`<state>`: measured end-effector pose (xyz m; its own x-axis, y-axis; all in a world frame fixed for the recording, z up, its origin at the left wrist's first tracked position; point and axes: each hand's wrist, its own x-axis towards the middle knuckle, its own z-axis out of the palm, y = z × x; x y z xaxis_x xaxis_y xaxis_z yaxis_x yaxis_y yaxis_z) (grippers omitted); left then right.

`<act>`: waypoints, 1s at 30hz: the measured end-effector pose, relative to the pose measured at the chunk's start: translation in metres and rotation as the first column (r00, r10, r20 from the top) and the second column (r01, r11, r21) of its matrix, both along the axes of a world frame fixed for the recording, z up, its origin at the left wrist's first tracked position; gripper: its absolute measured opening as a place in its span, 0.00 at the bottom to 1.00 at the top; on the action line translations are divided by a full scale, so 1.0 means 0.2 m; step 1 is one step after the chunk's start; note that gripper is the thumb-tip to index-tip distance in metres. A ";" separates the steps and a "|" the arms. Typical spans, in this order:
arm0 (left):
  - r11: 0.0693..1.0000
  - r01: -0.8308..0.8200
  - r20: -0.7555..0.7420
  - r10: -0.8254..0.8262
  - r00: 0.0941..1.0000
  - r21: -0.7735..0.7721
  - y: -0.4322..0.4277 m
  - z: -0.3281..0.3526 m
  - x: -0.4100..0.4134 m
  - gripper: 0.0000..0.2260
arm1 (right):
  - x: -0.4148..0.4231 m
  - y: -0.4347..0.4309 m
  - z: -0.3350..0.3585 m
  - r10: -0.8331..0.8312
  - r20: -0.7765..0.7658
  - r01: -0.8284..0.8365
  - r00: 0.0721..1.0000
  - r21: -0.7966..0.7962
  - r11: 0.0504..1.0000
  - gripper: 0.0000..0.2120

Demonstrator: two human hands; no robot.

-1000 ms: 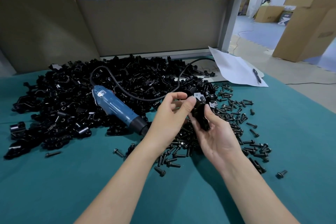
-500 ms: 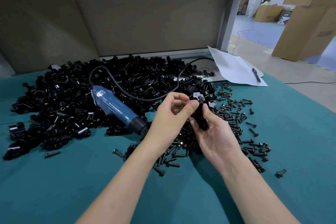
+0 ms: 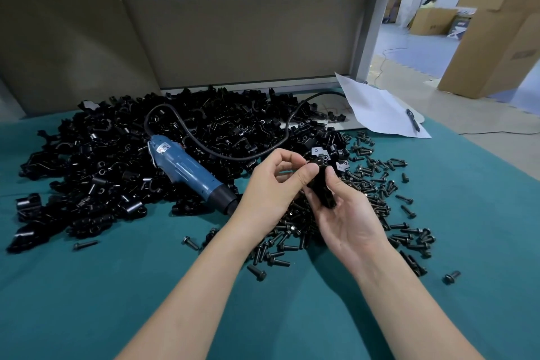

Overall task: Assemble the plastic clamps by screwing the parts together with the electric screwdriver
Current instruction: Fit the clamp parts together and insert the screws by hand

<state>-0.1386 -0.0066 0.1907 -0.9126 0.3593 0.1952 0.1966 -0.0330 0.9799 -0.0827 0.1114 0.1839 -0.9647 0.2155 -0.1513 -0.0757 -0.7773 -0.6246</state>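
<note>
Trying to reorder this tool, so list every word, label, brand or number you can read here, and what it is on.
No text here can be read for sure.
The label on the electric screwdriver: printed, too blurred to read.
White print on its cable: too small.
Scribble on the white board: illegible.
Mark on the cardboard box: blurred.
The plastic clamp held by the left hand and right hand: no text seen.

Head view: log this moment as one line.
left hand pinches top of clamp | right hand holds clamp | electric screwdriver lies on parts pile, untouched | screws loose on cloth
</note>
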 end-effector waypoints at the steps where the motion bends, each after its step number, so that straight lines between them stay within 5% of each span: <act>1: 1.000 -0.003 -0.018 0.003 1.000 -0.008 0.00 0.00 0.00 0.06 | 0.00 0.00 0.00 -0.002 0.004 0.002 1.000 -0.002 1.000 0.09; 7: 0.998 0.061 -0.007 -0.061 0.998 -0.018 -0.01 0.00 0.01 0.08 | 0.01 0.02 -0.01 -0.018 0.052 0.020 0.998 -0.031 0.999 0.16; 11: 1.000 -0.020 0.041 0.020 0.999 0.002 0.01 0.00 0.01 0.12 | 0.00 0.01 0.00 -0.009 0.046 0.010 0.999 -0.011 1.000 0.11; 17: 0.994 -0.044 -0.075 0.037 0.997 -0.102 0.01 -0.02 0.01 0.04 | 0.00 0.01 0.00 -0.009 0.099 0.008 0.995 0.009 1.000 0.10; 20: 0.995 -0.014 -0.039 0.010 0.999 -0.097 0.01 -0.01 0.01 0.10 | 0.01 0.02 0.01 0.026 0.080 -0.024 0.996 -0.025 0.999 0.09; 23: 0.994 -0.037 -0.013 0.035 0.999 -0.105 0.01 0.03 0.01 0.10 | 0.01 0.03 0.01 0.056 0.023 -0.051 0.998 -0.152 0.987 0.20; 27: 0.943 -0.304 -0.122 0.288 0.950 -0.138 -0.12 0.09 -0.02 0.09 | 0.02 0.05 0.00 0.099 -0.037 -0.105 0.994 -0.258 0.960 0.24; 30: 0.783 -0.580 -0.123 0.568 0.814 -0.225 -0.33 0.10 -0.03 0.13 | 0.03 0.04 0.01 0.115 -0.032 -0.119 0.993 -0.176 0.977 0.22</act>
<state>-0.1448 -0.0728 0.2104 -0.9574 -0.1870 0.2201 0.1483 0.3357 0.9302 -0.0776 0.1200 0.1850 -0.9851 0.0730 -0.1560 0.0101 -0.8797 -0.4754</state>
